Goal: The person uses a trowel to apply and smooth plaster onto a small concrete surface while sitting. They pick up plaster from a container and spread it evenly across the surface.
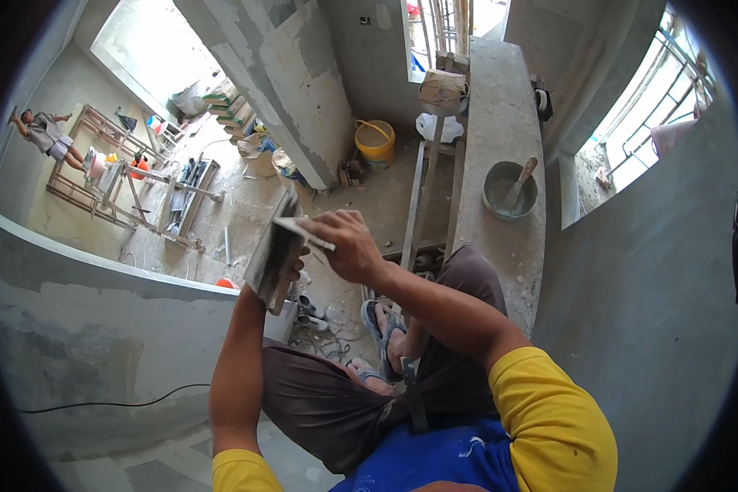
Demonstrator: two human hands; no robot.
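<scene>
One thin grey blade (318, 238) pointed up-left, long axis crossing a dark-grey rectangular board (277, 256) — right hand (349, 244) pinched the blade, left hand (298, 266) curled its fingers beneath

Two bare hands are counted: one left hand (297, 264), one right hand (348, 246). Two flat tools are tagged: one dark board (266, 252), one pale blade (316, 235). Also logged: one yellow bucket (375, 148), one mixing bowl (507, 216), one wooden-handled tool (527, 170), two worn sandals (372, 323), one co-worker (47, 135), one black cord (123, 407).
</scene>
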